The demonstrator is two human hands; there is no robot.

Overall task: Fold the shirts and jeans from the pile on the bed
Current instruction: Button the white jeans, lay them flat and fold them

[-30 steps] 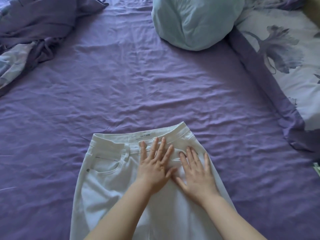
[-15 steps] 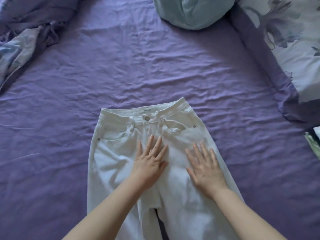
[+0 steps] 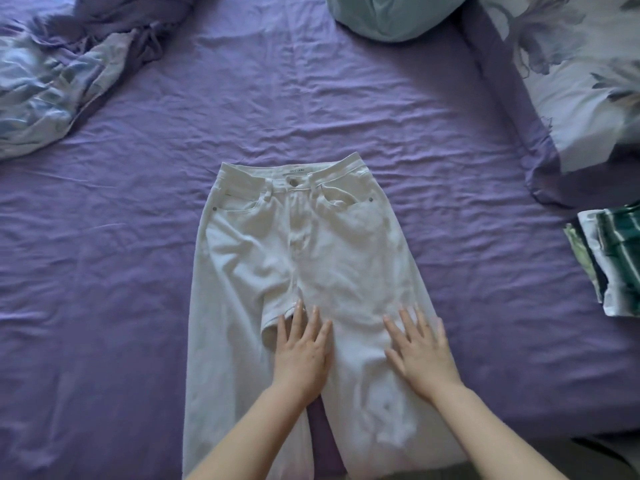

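White jeans [image 3: 311, 265] lie flat and front side up on the purple bed [image 3: 450, 168]. The waistband is at the far end and the two legs run toward the person, so the long axis goes straight from the person to the pillow [image 3: 391, 15]. The legs leave the picture at the lower edge; their ends are not visible.

Both hands rest on the jeans below the crotch, palms down, fingers straight and a little spread. They press the cloth and grasp nothing. The left hand [image 3: 301, 355] lies at the inner seam, where the left leg has a small folded-over edge and a narrow gap of sheet shows between the legs. The right hand [image 3: 420, 355] lies on the right leg, close to its outer edge.

I judge that the smoothing is in progress and the first fold is not yet made. The natural fold is along the long axis, one leg over the other. For this each hand is already on its own leg, and the fold line would pass just right of the left hand.

Room is good: left of the jeans the sheet is bare up to the crumpled blanket [image 3: 59, 74], which is well apart. Right of the jeans, near the bed edge, lies a folded green and white garment [image 3: 613, 261], also apart, and beyond it a flowered duvet [image 3: 581, 91].
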